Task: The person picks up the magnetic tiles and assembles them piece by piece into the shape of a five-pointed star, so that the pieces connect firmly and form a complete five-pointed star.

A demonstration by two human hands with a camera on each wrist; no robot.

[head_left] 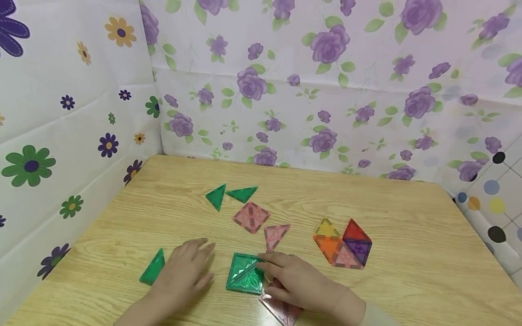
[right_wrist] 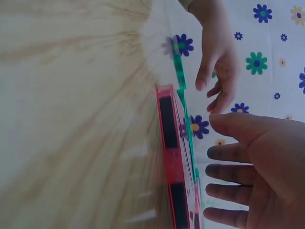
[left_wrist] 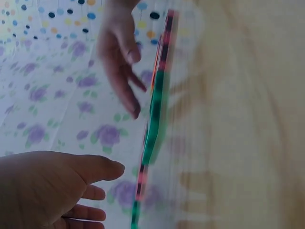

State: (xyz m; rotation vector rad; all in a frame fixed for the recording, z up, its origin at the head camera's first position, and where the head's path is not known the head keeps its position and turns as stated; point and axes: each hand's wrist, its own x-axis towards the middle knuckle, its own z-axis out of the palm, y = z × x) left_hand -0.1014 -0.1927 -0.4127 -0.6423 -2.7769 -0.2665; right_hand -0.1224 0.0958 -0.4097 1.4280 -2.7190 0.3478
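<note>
Above the table's near part, my left hand (head_left: 181,274) hovers with relaxed fingers and holds nothing. Just left of it lies a green triangular tile (head_left: 153,268), partly covered by the hand. Between my hands, two green translucent triangular magnetic tiles (head_left: 240,277) lie together as a square. My right hand (head_left: 299,283) is over that square's right side and a pink tile piece (head_left: 281,310), hiding part of both. In the right wrist view, the right hand's fingers (right_wrist: 231,171) are extended and stand apart from the pink tile edge (right_wrist: 171,157).
Farther back lie two green triangles (head_left: 216,197), a pink square (head_left: 251,218) with a seam, and a pink triangle (head_left: 276,235). To the right, yellow, orange, red, purple and pink triangles (head_left: 359,251) lie joined. Flowered cloths (head_left: 285,113) hang behind and left of the wooden table (head_left: 408,226).
</note>
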